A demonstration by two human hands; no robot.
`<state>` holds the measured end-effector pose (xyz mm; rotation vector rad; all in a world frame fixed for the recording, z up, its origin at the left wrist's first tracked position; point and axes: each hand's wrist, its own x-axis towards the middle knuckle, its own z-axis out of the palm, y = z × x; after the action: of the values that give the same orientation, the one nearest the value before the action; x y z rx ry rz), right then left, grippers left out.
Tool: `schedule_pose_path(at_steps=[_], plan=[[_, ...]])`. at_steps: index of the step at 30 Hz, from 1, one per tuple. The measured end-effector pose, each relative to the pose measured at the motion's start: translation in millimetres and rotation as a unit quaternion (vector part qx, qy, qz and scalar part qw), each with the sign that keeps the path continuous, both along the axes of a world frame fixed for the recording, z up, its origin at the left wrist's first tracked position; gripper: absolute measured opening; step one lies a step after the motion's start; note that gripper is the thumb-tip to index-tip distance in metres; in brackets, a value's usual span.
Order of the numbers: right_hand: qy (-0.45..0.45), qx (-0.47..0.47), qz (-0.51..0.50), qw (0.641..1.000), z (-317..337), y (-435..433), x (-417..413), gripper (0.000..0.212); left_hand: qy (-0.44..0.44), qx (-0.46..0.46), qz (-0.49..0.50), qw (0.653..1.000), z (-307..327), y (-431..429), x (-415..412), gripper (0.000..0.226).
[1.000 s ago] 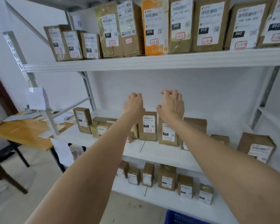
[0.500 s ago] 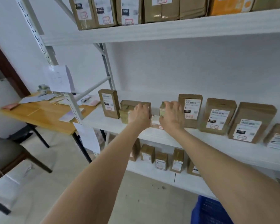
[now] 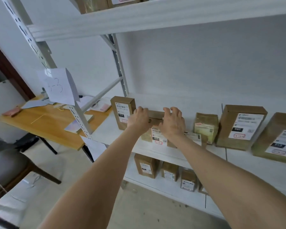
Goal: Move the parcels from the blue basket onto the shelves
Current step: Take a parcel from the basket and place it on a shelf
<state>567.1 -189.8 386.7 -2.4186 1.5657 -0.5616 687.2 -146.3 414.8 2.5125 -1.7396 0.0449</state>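
Two hands are on one parcel point(image 3: 156, 117), which stands on the middle shelf point(image 3: 106, 129) just right of a taller upright box point(image 3: 123, 111), its label facing me. I judge this to be the placing step: the parcel is down on the board and I am squaring it into the row.

The next move calls for letting go gently so it does not tip, then drawing both hands straight back. A small packet point(image 3: 194, 137) lies just beside my right wrist and I should not drag it along. After that comes the blue basket, which is out of view here.

My left hand point(image 3: 139, 119) has its fingers curled over the parcel's top left corner. My right hand point(image 3: 172, 123) covers the top right, fingers bent and a little apart, hooked on the upper edge. I cannot tell where either thumb presses. Both arms reach forward, nearly straight, with the wrists close together.
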Motion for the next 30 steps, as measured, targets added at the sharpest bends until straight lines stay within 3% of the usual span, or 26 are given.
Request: schedule_pose_path(at_steps=[5, 10, 16, 30], plan=[[0.042, 0.038, -0.007, 0.998, -17, -24, 40, 0.058, -0.037, 0.008, -0.011, 0.999, 7, -30, 59, 0.061], [0.088, 0.086, -0.026, 0.992, -33, -49, 74, 0.067, -0.077, 0.013, -0.036, 0.996, 7, -69, 114, 0.076], [0.138, 0.154, -0.094, 0.974, -48, -74, 101, 0.056, -0.159, 0.078, -0.112, 0.978, -13, -98, 157, 0.065], [0.140, 0.152, -0.080, 0.975, -54, -70, 135, 0.048, -0.179, 0.069, -0.124, 0.974, -15, -114, 186, 0.061]])
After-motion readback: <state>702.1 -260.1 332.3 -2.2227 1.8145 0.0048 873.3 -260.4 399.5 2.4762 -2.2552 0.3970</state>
